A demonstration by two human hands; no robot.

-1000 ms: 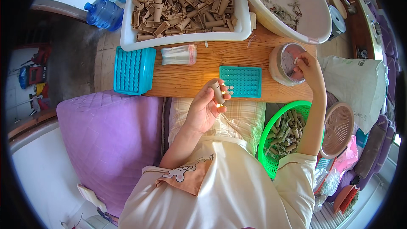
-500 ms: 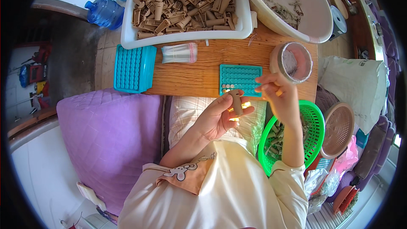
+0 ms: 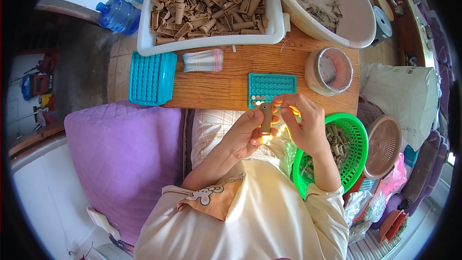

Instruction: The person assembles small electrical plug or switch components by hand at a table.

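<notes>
My left hand (image 3: 244,134) grips a small brown cork-shaped casing (image 3: 266,121), held upright between thumb and fingers. A small dark round spot with a pale centre shows near its upper end. My right hand (image 3: 304,121) is beside it, thumb and fingers pinched at the casing's upper right; whatever they hold is too small to make out. Bright yellow points of light (image 3: 280,130) glow between the hands, like a string of tiny lights; its wire is unclear. Just beyond, a teal tray (image 3: 272,84) with round pockets holds several silvery discs in its near left part.
Brown half-shells fill a white bin (image 3: 211,43) at the back. Nearby are a cream basin (image 3: 358,41), a plastic-lined tub (image 3: 313,74), stacked teal trays (image 3: 151,78) and a clear packet (image 3: 203,60). A green basket (image 3: 357,139) of casings stands right of my legs.
My right hand has moved left and down from beside the teal tray to the casing's upper end. The left hand keeps its hold, and the round spot now shows on the casing.
</notes>
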